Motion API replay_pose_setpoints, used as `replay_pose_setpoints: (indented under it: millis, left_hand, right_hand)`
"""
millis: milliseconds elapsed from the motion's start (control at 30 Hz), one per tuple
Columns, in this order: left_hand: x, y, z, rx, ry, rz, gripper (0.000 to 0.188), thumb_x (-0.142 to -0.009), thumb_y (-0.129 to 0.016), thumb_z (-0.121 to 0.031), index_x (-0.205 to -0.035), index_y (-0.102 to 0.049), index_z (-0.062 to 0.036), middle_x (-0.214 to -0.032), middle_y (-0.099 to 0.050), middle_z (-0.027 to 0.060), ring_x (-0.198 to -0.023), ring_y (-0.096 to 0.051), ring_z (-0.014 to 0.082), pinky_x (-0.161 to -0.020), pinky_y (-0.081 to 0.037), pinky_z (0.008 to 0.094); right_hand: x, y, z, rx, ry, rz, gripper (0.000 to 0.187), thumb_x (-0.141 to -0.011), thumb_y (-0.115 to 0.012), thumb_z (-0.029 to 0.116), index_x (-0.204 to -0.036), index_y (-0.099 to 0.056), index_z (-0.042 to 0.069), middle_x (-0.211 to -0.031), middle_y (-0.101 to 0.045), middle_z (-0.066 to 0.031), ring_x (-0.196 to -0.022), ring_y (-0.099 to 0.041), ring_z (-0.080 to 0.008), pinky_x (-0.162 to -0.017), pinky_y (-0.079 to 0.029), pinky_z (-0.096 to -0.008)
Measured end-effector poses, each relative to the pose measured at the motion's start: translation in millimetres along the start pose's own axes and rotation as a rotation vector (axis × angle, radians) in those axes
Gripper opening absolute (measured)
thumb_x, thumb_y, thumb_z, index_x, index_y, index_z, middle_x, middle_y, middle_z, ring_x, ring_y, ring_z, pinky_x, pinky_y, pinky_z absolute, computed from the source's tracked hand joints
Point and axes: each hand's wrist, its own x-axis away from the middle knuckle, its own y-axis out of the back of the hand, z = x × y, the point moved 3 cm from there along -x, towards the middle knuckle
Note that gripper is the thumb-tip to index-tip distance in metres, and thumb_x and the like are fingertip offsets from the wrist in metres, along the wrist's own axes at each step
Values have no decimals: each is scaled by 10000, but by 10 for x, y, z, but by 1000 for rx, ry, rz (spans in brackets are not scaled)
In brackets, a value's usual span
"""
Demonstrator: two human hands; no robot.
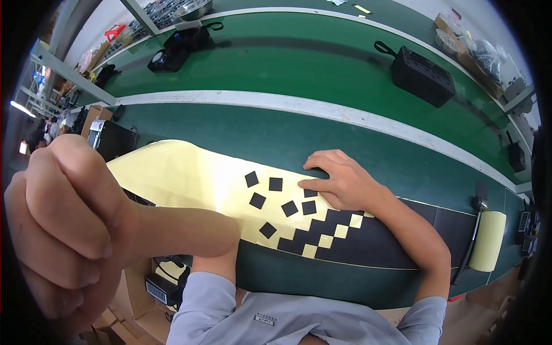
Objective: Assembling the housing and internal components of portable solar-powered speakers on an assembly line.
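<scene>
My left hand [69, 213] is raised close at the left, its fingers curled shut; anything inside them is hidden. My right hand [345, 181] rests on the far edge of a pale yellow backing sheet [172, 172], thumb and forefinger apart, palm down. By its thumb lies a partly covered black square [310, 192]. Several loose-set black squares, among them one [275, 184] near the middle, stick on the yellow sheet. To the right, a black sheet [379, 241] covers the backing, its stepped edge showing small yellow square gaps [326, 241].
A yellow roll [487, 241] stands at the table's right end beside a black rod [468, 247]. Beyond the white rail [287, 102], a green conveyor belt [299, 63] carries black box-shaped devices [422, 77]. A black box [112, 138] sits at the far left; cardboard boxes [144, 299] are below.
</scene>
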Motion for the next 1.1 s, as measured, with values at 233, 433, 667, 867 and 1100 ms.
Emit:
replay_pose_setpoints:
  millis: [233, 433, 667, 867, 1100]
  left_hand:
    - [-19, -11, -46, -47, 49, 83, 420, -923, -559, -518, -593, -507, -263, -502, -506, -43, -423, -458, 73, -504, -399, 183]
    - [-69, 123, -109, -104, 91, 193, 409, -947, -557, -498, -617, -524, -258, -534, -528, -32, -474, -494, 80, -576, -432, 178]
    - [-73, 83, 89, 382, 137, 281, 393, -960, -558, -479, -636, -539, -258, -558, -538, -37, -497, -506, 74, -603, -437, 162]
    - [-93, 28, 189, 577, 135, 365, 389, -971, -555, -464, -646, -541, -250, -576, -534, -38, -512, -504, 77, -604, -429, 167]
    - [-162, -277, 153, -20, -27, 588, 426, -994, -533, -439, -647, -493, -195, -602, -460, -27, -522, -448, 118, -504, -352, 264]
  right_hand:
    - [18, -26, -27, 31, -6, 0, 375, -730, -724, 13, -1081, -774, 134, -1165, -642, -116, -1143, -617, -314, -934, -493, -439]
    - [22, -38, -26, 23, -7, -20, 392, -718, -725, -1, -1080, -775, 142, -1168, -645, -112, -1143, -620, -311, -932, -496, -434]
    - [20, -18, -14, 26, -10, -7, 395, -719, -715, -9, -1082, -768, 135, -1167, -644, -115, -1146, -616, -314, -927, -490, -436]
    - [6, -12, -17, 19, -5, -17, 379, -719, -716, 2, -1073, -767, 129, -1163, -645, -116, -1136, -617, -314, -920, -486, -433]
    - [-2, 0, 0, 34, -6, -77, 284, -708, -668, -42, -959, -715, 81, -1136, -640, -121, -1097, -622, -319, -905, -493, -438]
